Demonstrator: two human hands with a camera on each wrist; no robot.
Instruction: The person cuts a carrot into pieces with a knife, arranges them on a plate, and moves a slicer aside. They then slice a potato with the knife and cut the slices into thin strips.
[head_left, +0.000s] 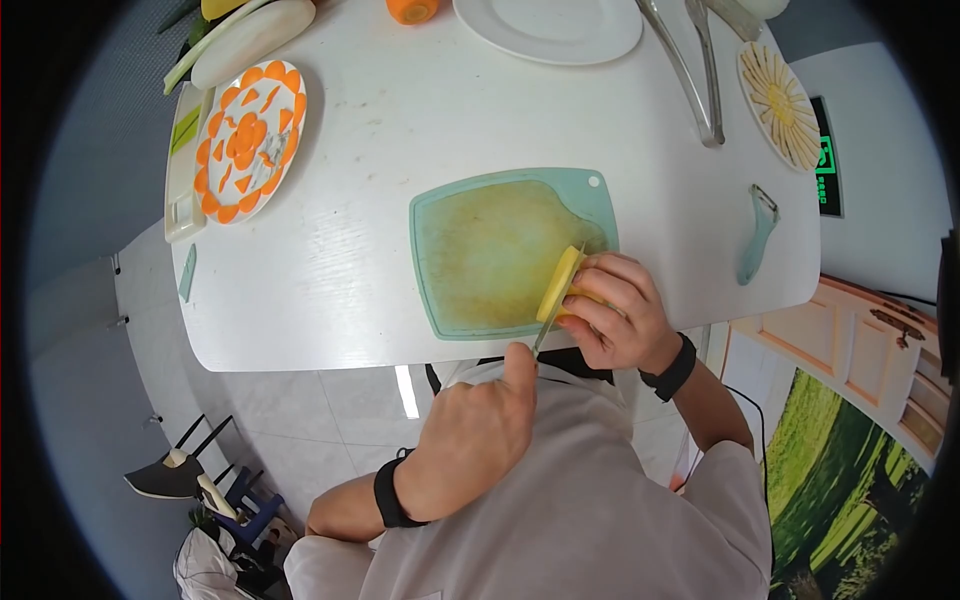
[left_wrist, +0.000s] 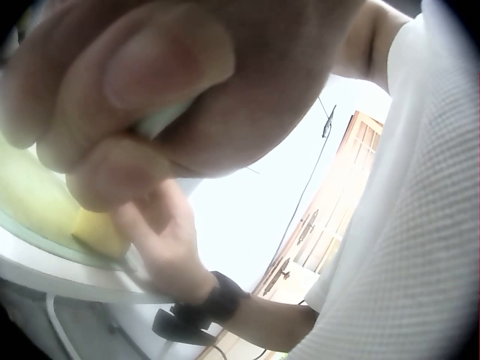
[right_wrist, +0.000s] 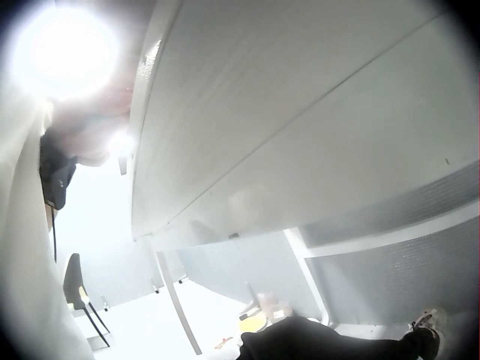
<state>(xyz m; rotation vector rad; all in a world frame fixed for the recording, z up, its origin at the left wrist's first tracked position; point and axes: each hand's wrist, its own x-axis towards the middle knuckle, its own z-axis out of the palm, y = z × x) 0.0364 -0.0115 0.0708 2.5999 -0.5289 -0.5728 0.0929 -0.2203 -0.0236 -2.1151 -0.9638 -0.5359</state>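
Note:
My left hand (head_left: 475,430) grips a small knife, its thumb extended toward the blade (head_left: 547,328). In the left wrist view, a pale knife handle (left_wrist: 166,118) shows between the curled fingers. My right hand (head_left: 625,305) holds a yellow piece of cut produce (head_left: 560,283) on edge at the lower right of the green cutting board (head_left: 470,332). The blade lies along the flat, oval face of the piece, its tip near the top. Glare and blur hide the fingers in the right wrist view, which mostly shows the table's underside (right_wrist: 300,112).
A plate of carrot shapes (head_left: 300,105) stands left, near a white radish (head_left: 255,42). Beyond the board are a carrot piece (head_left: 412,10), a white plate (head_left: 550,35) and tongs (head_left: 690,75). A peeler (head_left: 757,245) and a plate of yellow slices (head_left: 780,105) lie right.

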